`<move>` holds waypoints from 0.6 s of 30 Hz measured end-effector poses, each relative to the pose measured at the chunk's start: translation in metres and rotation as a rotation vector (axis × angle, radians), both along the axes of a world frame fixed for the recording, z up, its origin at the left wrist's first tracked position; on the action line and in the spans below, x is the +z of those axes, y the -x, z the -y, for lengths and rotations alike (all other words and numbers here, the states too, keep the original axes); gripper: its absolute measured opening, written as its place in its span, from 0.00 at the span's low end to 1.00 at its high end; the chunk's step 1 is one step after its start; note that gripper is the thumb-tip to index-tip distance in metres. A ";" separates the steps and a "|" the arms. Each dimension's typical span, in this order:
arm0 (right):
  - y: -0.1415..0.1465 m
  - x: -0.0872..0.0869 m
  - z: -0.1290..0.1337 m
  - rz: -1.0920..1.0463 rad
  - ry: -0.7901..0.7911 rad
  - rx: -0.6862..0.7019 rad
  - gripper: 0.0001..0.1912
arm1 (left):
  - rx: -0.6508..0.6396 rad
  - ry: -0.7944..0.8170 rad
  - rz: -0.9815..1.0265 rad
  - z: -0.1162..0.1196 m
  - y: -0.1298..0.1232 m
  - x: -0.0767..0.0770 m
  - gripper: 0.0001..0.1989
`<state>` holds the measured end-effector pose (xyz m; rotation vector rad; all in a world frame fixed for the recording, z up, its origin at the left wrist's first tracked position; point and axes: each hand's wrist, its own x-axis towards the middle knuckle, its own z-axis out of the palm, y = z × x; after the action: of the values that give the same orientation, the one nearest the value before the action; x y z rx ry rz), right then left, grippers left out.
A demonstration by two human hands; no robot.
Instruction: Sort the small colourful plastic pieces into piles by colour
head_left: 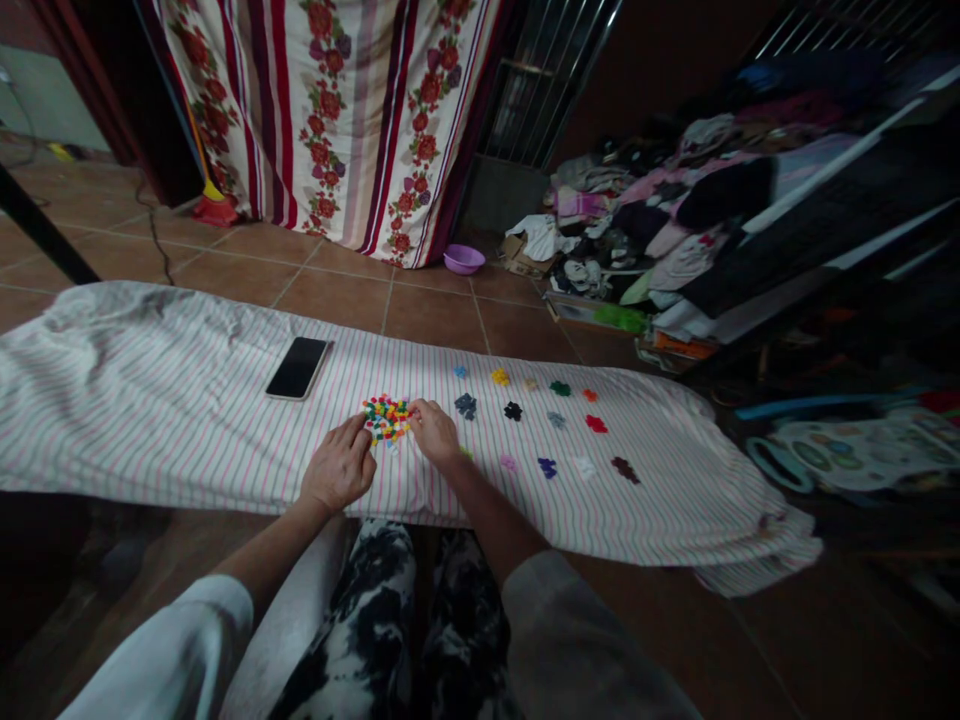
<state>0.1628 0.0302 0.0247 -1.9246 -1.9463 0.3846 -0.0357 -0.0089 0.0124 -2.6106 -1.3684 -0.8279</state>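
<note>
A mixed pile of small coloured pieces (388,418), in red, yellow, green, orange and white, lies on the striped cloth (225,430). At its left edge rests my left hand (341,467), palm down, fingers stretched towards the pieces with nothing visible in them. My right hand (436,432) is at the pile's right edge, thumb and fingertips pinched together; whatever is between them is too small to make out. To the right lie small single-colour heaps, among them yellow (500,376), black (513,411), red (596,424), purple (547,468) and brown (624,470).
A phone (298,368) lies on the cloth left of the pile. Beyond, on the tiled floor, are a purple basin (463,260) and a red broom (215,207) beside a floral curtain (322,120). Heaped clothes (645,215) fill the right side.
</note>
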 end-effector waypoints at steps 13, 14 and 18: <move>0.012 -0.008 0.008 0.003 -0.086 -0.123 0.06 | -0.007 0.006 0.003 0.000 0.000 0.000 0.09; 0.012 -0.009 0.009 0.006 -0.096 -0.128 0.06 | -0.007 0.009 0.000 0.000 0.000 0.000 0.09; 0.013 -0.016 0.012 -0.004 -0.182 -0.130 0.05 | -0.006 0.009 0.013 0.000 0.000 -0.001 0.11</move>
<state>0.1497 0.0186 0.0088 -1.9167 -1.7753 0.1692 -0.0355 -0.0084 0.0111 -2.6222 -1.3714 -0.8426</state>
